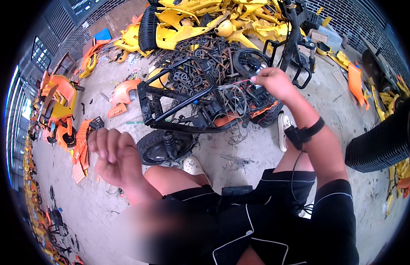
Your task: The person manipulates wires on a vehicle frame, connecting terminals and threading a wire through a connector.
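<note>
A stripped scooter frame (180, 107) of black tubes stands in front of me, with its rear wheel (157, 148) at the near left. Loose grey and black wires (235, 102) hang in a tangle from its middle. My right hand (272, 82) is closed in a pinch over the frame's right side, gripping a thin reddish wire (241, 82) that runs left into the tangle. My left hand (115, 155) is raised to the left of the rear wheel, apart from the frame. Its fingers are curled in, and whatever they may hold is hidden.
Behind the frame lies a heap of dark metal parts (194, 55), with yellow body panels (183, 33) piled beyond. Orange panels (125, 92) and a yellow-orange scooter body (61, 95) are on the left. Stacked black baskets (377, 143) stand at right. My shoes (194, 167) are close to the frame.
</note>
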A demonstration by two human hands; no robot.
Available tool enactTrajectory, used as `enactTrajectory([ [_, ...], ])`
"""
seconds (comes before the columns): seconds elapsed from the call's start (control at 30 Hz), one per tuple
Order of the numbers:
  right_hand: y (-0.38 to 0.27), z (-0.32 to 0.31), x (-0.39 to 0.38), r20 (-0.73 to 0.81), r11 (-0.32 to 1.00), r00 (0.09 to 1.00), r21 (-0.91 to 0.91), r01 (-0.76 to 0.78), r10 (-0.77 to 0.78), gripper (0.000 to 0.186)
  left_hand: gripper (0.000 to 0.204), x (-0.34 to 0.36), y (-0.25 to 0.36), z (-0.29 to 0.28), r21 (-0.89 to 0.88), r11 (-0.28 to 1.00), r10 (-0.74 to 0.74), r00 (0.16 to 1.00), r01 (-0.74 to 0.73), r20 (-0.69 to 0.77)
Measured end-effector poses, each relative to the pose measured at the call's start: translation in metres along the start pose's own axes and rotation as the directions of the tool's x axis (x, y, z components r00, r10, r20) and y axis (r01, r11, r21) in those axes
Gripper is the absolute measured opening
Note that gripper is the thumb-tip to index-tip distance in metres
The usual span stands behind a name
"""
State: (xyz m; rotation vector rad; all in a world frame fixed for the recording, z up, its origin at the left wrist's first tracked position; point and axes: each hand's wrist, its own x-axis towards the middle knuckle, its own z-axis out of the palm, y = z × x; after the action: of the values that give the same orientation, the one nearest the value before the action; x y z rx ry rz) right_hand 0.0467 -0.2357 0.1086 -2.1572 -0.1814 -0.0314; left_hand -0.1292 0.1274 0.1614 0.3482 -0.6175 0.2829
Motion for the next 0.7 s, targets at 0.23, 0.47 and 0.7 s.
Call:
enactTrajectory([
  [0.23, 0.005, 0.008, -0.016, 0.017, 0.824, 1.000, 0.567, -0.027, 0.021, 0.022, 0.016, -0.027, -0.046, -0.073, 0.566, 0.652, -0.723, 0.638, 0.505, 0.264],
  [0.47, 0.039, 0.031, -0.015, 0.208, 0.681, 0.976, 0.724, -0.109, -0.065, 0.024, 0.017, -0.044, -0.141, -0.095, 0.806, -0.123, -0.987, -0.154, 0.580, -0.039],
  [0.7, 0.049, 0.030, -0.015, 0.246, 0.353, 0.933, 0.924, -0.144, -0.262, 0.022, 0.032, -0.073, -0.198, -0.122, 0.889, -0.408, -0.898, 0.266, -0.209, -0.350],
])
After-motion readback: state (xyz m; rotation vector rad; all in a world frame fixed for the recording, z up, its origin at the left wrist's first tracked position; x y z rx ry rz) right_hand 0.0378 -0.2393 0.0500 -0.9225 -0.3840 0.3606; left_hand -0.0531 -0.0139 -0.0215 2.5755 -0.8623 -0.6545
